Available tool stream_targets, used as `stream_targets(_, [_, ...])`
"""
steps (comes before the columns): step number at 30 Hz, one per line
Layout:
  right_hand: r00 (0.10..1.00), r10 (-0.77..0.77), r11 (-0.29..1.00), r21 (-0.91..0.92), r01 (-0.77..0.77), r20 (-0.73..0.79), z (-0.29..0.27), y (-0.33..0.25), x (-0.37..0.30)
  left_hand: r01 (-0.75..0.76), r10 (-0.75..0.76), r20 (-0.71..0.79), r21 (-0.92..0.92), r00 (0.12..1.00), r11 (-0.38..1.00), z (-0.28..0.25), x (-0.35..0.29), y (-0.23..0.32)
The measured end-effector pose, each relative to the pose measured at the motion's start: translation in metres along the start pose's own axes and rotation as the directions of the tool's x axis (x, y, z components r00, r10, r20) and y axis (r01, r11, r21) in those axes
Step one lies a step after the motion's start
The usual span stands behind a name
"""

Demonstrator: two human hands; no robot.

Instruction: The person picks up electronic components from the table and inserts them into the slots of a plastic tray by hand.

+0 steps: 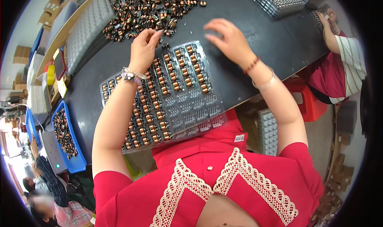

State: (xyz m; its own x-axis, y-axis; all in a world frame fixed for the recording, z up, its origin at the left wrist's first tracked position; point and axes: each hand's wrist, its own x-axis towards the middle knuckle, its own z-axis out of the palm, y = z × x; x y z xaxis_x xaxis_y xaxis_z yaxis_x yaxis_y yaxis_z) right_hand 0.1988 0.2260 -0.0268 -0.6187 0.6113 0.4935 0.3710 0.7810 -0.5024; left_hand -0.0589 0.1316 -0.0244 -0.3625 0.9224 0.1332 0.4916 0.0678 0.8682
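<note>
Over the far edge of a clear plastic tray [189,115], my left hand [144,47] is closed in a pinch. A small dark coil component [160,39] shows at its fingertips, partly hidden by them. Just beside it, another component [166,46] lies at the tray's far rim. Rows of copper-wound coils [172,76] fill much of the tray, while the pockets at its near right hold none. My left forearm covers part of the tray. To the right, above the dark tabletop, my right hand [228,39] is open, thumb and fingers apart, slightly blurred.
A large heap of loose coils [147,7] lies at the far side of the table [255,43]. Stacked trays [275,1] stand far right, near another person's hands [327,17]. A blue bin [81,161] of coils sits at left. A red stool [309,103] is at right.
</note>
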Motion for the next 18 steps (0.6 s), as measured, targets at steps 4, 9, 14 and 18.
stream_targets(4, [0.992, 0.004, 0.945, -0.324, -0.044, -0.123, 0.031, 0.065, 0.063, 0.157, -0.138, 0.102, -0.206, 0.985, 0.966, -0.006, -0.011, 0.015])
stream_targets(9, [0.992, 0.129, 0.912, -0.392, -0.124, -0.014, 0.039, 0.106, 0.099, 0.287, -0.245, 0.199, -0.218, 0.949, 0.933, -0.029, -0.032, 0.03])
stream_targets(14, [1.0, 0.012, 0.945, -0.327, -0.01, 0.005, 0.017, 0.052, 0.087, 0.065, -0.07, 0.271, 0.028, 0.96, 0.998, -0.051, -0.059, 0.031])
stream_targets(18, [0.995, -0.073, 0.997, 0.018, 0.072, 0.069, 0.006, 0.006, 0.045, -0.379, 0.217, 0.447, 0.311, 0.868, 0.871, -0.05, -0.092, 0.04])
